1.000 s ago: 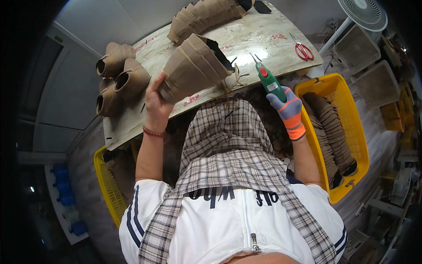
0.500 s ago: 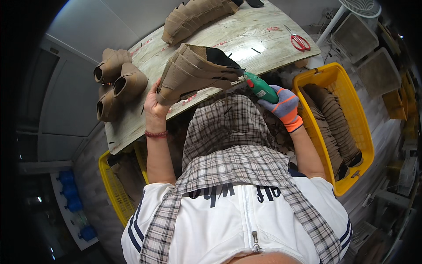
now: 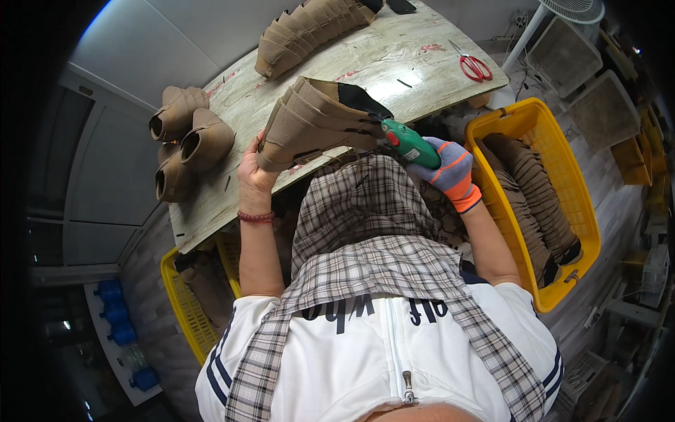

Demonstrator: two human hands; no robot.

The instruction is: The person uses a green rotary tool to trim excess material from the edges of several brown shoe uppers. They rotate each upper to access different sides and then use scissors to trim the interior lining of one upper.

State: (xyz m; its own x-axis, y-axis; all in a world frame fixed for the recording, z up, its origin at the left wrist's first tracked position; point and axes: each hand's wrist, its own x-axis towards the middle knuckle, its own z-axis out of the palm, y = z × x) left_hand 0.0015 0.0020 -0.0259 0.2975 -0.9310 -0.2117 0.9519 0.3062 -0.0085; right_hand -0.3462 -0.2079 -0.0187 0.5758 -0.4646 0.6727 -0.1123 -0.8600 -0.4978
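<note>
My left hand (image 3: 254, 167), bare with a red bead bracelet at the wrist, grips the left end of a nested stack of tan shoe uppers (image 3: 302, 126). The stack is held tilted over the table's near edge, its dark-lined openings toward the right. In a grey and orange glove, my right hand (image 3: 446, 169) is closed around a green handheld power tool (image 3: 411, 144) with a red button. The tool's tip is at the right end of the stack, by the dark edges of the uppers; exact contact is too small to make out.
The pale table (image 3: 380, 56) carries another row of tan uppers (image 3: 309, 35), red-handled scissors (image 3: 476, 68), black scraps and several tan uppers (image 3: 207, 141) at left. A yellow basket (image 3: 587, 197) of uppers stands at right, another yellow basket (image 3: 186, 309) at lower left.
The green tool has moved slightly left and down along the right end of the stack. Both hands keep their grips. The whole view has shifted a little.
</note>
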